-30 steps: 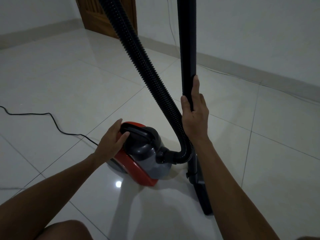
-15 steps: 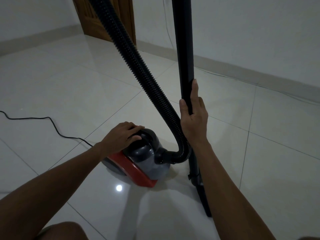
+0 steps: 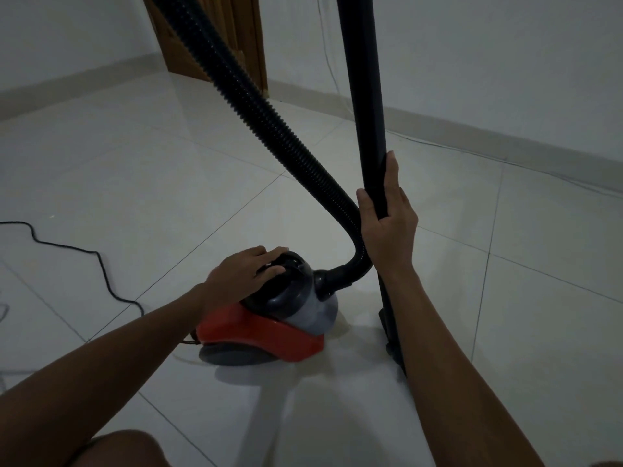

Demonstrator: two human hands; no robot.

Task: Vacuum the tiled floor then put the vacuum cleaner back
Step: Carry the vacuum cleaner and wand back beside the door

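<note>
Red vacuum body (image 3: 259, 335) sits lower centre under my left hand (image 3: 247, 276), fingers curled over its handle, while my right hand (image 3: 387, 224) grips the upright wand (image 3: 365, 96) just right of it.

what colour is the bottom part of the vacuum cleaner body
Red, below a grey and black top on the vacuum cleaner body; the head view shows it.
</note>
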